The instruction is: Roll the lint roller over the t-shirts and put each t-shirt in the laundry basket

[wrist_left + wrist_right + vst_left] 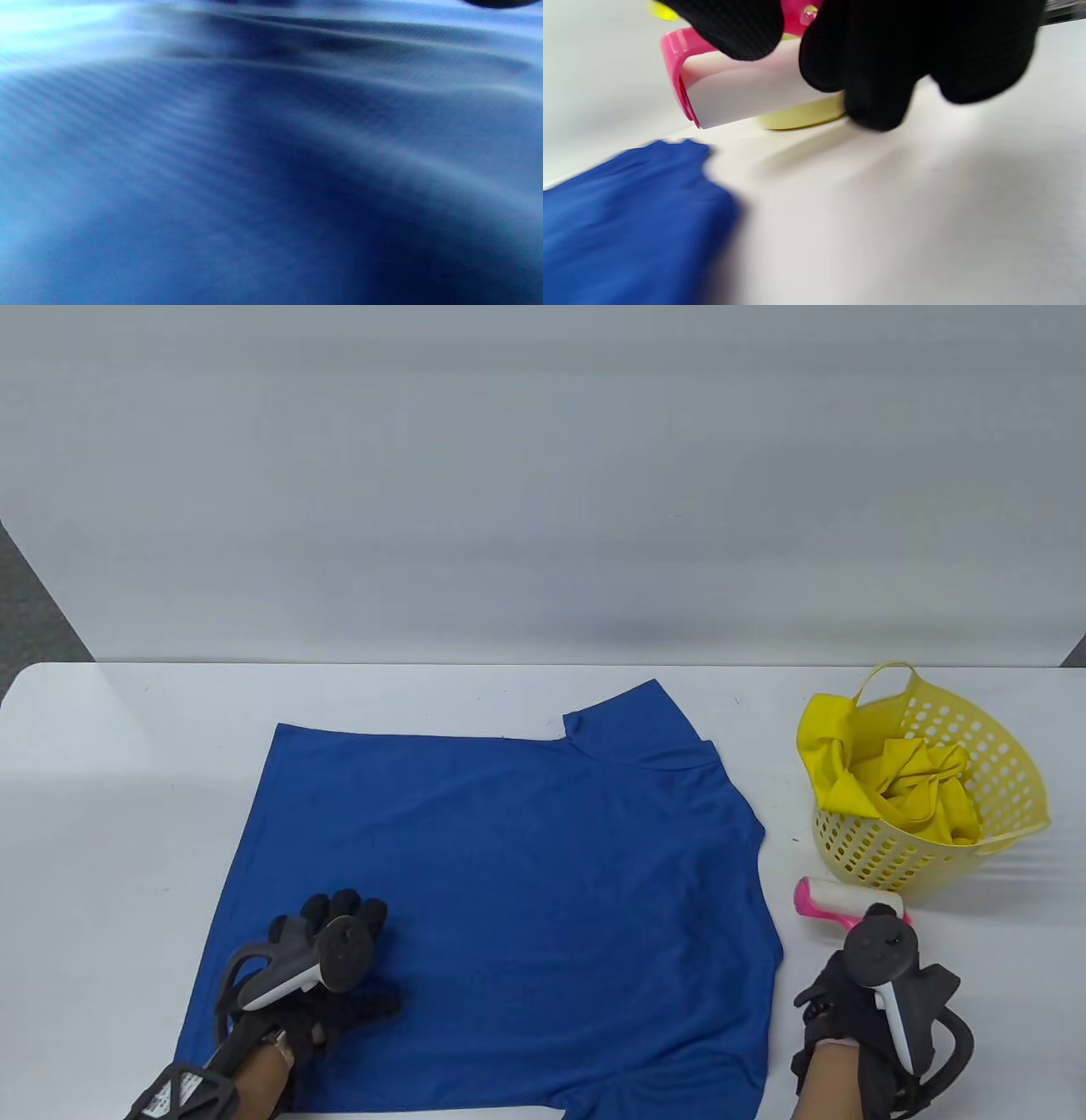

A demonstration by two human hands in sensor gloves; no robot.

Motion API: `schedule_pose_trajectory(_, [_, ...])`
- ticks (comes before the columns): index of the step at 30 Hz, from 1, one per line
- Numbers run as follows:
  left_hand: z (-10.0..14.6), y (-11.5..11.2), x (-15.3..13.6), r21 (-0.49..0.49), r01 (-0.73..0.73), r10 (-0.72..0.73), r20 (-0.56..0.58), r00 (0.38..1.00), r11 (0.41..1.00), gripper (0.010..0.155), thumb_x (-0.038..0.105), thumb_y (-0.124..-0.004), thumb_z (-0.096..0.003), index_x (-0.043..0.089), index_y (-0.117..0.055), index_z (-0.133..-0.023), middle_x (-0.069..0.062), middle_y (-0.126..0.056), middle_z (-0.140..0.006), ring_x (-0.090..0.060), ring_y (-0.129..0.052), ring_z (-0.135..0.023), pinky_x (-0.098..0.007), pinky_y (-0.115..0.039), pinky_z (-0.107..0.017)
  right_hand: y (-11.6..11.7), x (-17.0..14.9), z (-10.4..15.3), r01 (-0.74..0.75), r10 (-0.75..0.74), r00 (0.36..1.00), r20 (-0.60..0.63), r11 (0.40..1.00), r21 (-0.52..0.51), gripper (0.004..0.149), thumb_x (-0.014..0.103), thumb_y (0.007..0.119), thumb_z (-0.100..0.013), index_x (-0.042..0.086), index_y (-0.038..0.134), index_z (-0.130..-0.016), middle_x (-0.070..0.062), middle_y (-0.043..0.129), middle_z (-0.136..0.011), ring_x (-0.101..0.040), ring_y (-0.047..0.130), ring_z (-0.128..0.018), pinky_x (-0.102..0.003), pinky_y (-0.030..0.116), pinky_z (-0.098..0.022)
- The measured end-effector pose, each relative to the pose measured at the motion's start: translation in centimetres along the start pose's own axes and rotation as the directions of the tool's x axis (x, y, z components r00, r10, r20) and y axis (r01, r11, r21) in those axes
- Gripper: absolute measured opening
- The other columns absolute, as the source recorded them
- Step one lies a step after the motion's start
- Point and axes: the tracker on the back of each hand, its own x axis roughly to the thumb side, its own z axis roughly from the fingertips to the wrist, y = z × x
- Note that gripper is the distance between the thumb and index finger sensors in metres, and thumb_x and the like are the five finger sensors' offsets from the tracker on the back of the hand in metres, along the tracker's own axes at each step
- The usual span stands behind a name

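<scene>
1. My right grip (857, 1010) is at the roller (836, 902), fingers (878, 76) curled over the white drum. Whether they've actually clamped on it I can't tell; the tracker hides it from above and the wrist view is blurry.
2. The roller looks light: pink plastic frame, paper-wrapped drum, rigid. The drum is tacky and spins, so I'd say the pink handle behind my fingers is the better place to hold, not the sticky part.
3. My left grip (339, 959) lies flat, fingers spread, on the blue shirt (509, 891), on the corner nearest me.
4. The shirt is thin, smooth knit with a faint sheen, totally limp. It'll probably bunch and drag under the roller, so the flat hand pinning it makes sense. Soft ripples show just ahead of that palm.
5. The basket (1010, 780) sits right beyond the roller. It's yellow perforated plastic, fairly stiff, with a yellow shirt (916, 797) already stuffed in.
6. The counter (127, 780) is smooth white, so it likely gives the fabric little friction.
</scene>
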Motion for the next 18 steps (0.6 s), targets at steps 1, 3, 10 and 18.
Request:
schedule_pose_trajectory(1, [-0.1,-0.1,0.2,-0.005,-0.002,0.002,0.007,1.000,1.000,0.103,0.076,-0.059,-0.0328,0.037,0.005,-0.104,-0.011,0.000,-0.119,-0.049,-0.009,-0.114,-0.076,-0.021,-0.077,-0.3,1.4,0.9,-0.007,0.006,0.998,0.064,1.000,0.004,0.062,0.033,0.072,-0.048,0.024,0.040,-0.101,-0.015,0.084,-0.069,-0.024,0.100,-0.036,-0.043,0.086,-0.024])
schedule_pose_trajectory(3, [-0.5,-0.5,0.7,-0.057,0.030,-0.029,0.015,0.999,0.998,0.105,0.078,-0.057,-0.0303,0.038,0.006,-0.103,-0.009,0.005,-0.118,-0.050,-0.001,-0.112,-0.077,-0.020,-0.076,-0.2,4.2,2.6,-0.021,0.015,0.977,0.212,0.999,0.030,0.060,0.037,0.072,-0.049,0.025,0.044,-0.100,-0.014,0.088,-0.065,-0.020,0.102,-0.029,-0.038,0.088,-0.018])
schedule_pose_trajectory(10, [-1.5,-2.4,0.5,-0.216,-0.004,0.013,0.042,0.999,0.976,0.110,0.084,-0.057,-0.0256,0.039,0.012,-0.099,-0.007,0.023,-0.107,-0.049,0.018,-0.101,-0.080,-0.007,-0.068,5.0,12.3,7.0,-0.197,0.079,0.862,0.500,0.962,0.187,0.057,0.035,0.064,-0.050,0.030,0.037,-0.101,-0.018,0.081,-0.073,-0.023,0.099,-0.033,-0.039,0.086,-0.019])
schedule_pose_trajectory(18, [-1.7,-2.5,0.6,-0.239,0.010,0.002,0.049,0.999,0.971,0.110,0.083,-0.056,-0.0265,0.037,0.015,-0.097,-0.007,0.025,-0.105,-0.049,0.021,-0.098,-0.081,-0.005,-0.066,8.9,16.9,4.4,-0.278,0.204,0.826,0.525,0.958,0.066,0.051,0.036,0.065,-0.049,0.026,0.053,-0.098,-0.016,0.084,-0.069,-0.020,0.099,-0.028,-0.037,0.086,-0.015])
